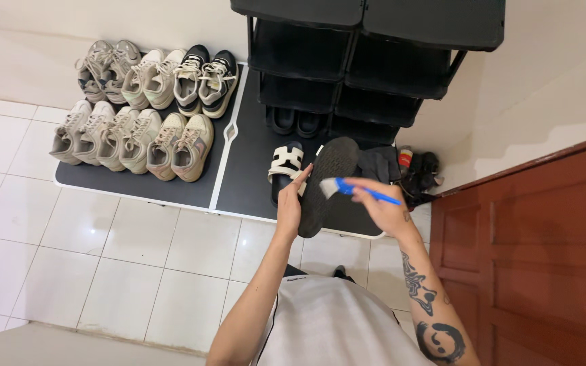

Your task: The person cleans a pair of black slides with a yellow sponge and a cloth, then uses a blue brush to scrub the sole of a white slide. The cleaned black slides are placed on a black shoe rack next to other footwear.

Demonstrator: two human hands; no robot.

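My left hand (289, 203) grips a sandal (327, 176) turned sole-up, its dark sole facing me. My right hand (381, 207) holds a blue-handled brush (357, 190) whose pale bristles rest on the sole near its middle. A second sandal (285, 166) with white straps lies on the black mat (239, 190) just left of the held one. Both hands are above the mat's front right part.
Several pairs of sneakers (137, 108) stand in two rows on the mat's left half. A black shoe rack (367, 61) with dark slippers (295, 122) on its lowest shelf stands behind. Dark cloths and small bottles (412, 169) lie beside a wooden door (537, 257). White tiles cover the floor.
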